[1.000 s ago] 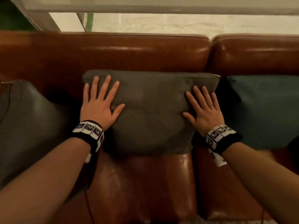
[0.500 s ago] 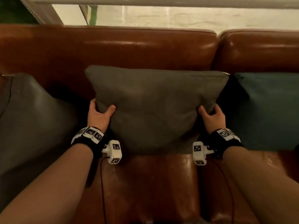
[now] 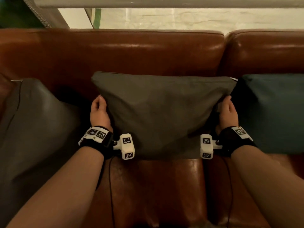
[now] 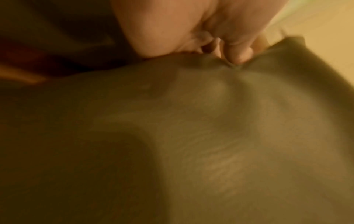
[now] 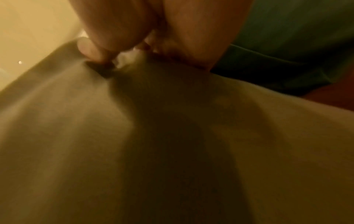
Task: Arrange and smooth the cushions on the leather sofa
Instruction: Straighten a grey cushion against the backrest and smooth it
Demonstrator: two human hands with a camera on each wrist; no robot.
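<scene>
An olive-grey cushion leans against the backrest of the brown leather sofa, in the middle of the head view. My left hand grips its left edge and my right hand grips its right edge, thumbs on the front. In the left wrist view my left hand pinches a fold of the cushion. The right wrist view has my right hand pinching the fabric of the cushion the same way. The fingers behind the cushion are hidden.
A grey cushion lies to the left and a teal cushion stands to the right, close beside the held one. The teal cushion also shows behind my right hand. The sofa seat lies bare in front. A pale wall is behind the sofa.
Both hands went from lying flat on the cushion's front to gripping its side edges, then slid up along the edges. The cushion now stands fuller and more upright.
</scene>
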